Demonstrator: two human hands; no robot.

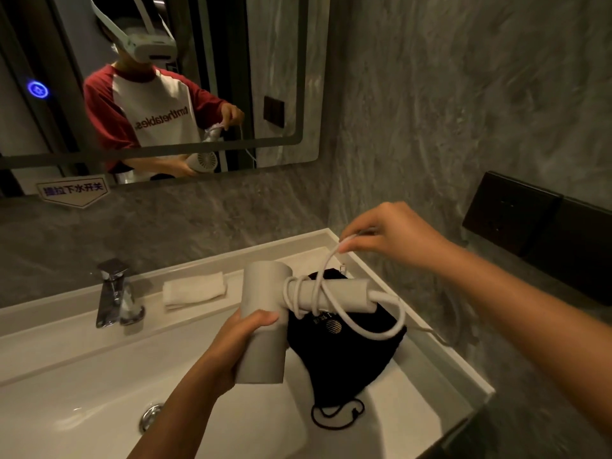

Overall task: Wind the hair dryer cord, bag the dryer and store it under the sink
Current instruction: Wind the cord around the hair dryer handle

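Above the white basin, the left hand grips the white plastic hair dryer; the right hand pinches its white cord. Mirror sticker reads "提拉下水开关".

The black drawstring cloth bag lies on the white sink counter, right of the chrome faucet, behind it a folded white towel

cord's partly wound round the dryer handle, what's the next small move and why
Probably bring the right hand down and around the handle to lay one more turn. The left hand grips the hair dryer by its barrel, a few turns of cord already sit on the handle, and a slack loop hangs loose over the black bag.
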